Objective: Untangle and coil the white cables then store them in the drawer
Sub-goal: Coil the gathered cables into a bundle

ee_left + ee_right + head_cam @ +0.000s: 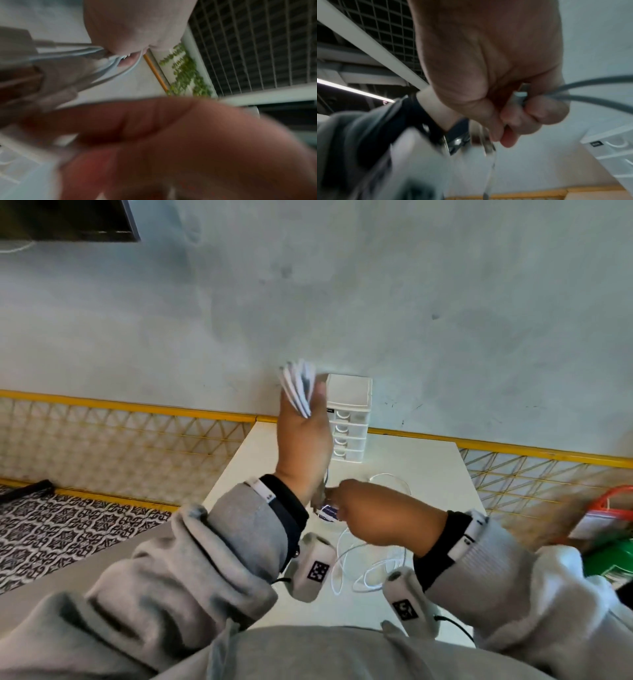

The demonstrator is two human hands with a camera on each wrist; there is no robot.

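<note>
text: none legible | black label on drawer unit (348,419): too small to read | blue card (328,512) under the hands: print blurred | wrist-camera square markers (318,571): coded patterns, no letters

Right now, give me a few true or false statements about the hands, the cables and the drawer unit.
1. The left hand is raised with loops of white cable wound round its fingers. True.
2. The right hand lies flat and holds nothing. False: its fingers pinch a cable.
3. The white drawer unit stands at the table's far edge, against the wall. True.
4. All the cable is off the table. False: loose white loops lie below the hands.
</note>
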